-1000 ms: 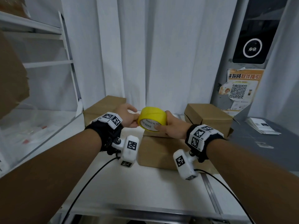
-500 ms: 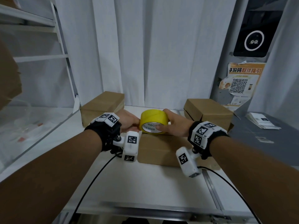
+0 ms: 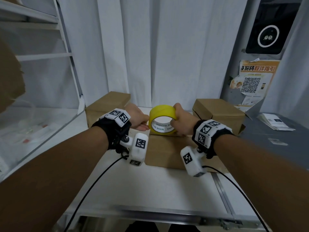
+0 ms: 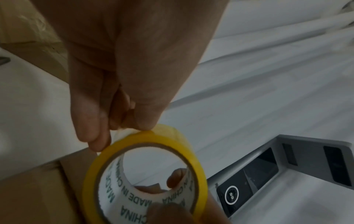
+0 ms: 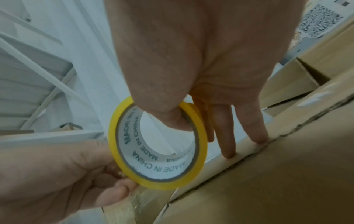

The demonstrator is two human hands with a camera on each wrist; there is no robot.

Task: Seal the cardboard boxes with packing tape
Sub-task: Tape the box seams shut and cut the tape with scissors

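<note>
Nearest in the head view, low in the frame, is the white desk (image 3: 150,186), with both forearms reaching up toward the centre. Just beyond the wrists lies the middle cardboard box (image 3: 167,151), its top seam running away from the person; in the right wrist view that seam shows as a ragged gap between the flaps.

On the far edge of this box stands the yellow tape roll (image 3: 163,121), on its rim, its open core facing the person. The right hand (image 3: 181,122) grips it, thumb hooked inside the core and fingers over the outside, two fingertips (image 5: 229,154) touching the cardboard. The left hand (image 3: 138,118) is just left of the roll, thumb and fingers pinched at its outer surface, seemingly on the loose tape end (image 4: 122,133); a clear strip already lies on the box's far corner below it.

The roll sits at the seam's far end, so I judge the tape must be drawn along the seam toward the person, the right hand carrying the roll.

Further back, two more boxes flank it: the left box (image 3: 108,106) and the right box (image 3: 219,111), well apart, before a white curtain (image 3: 158,47).
</note>
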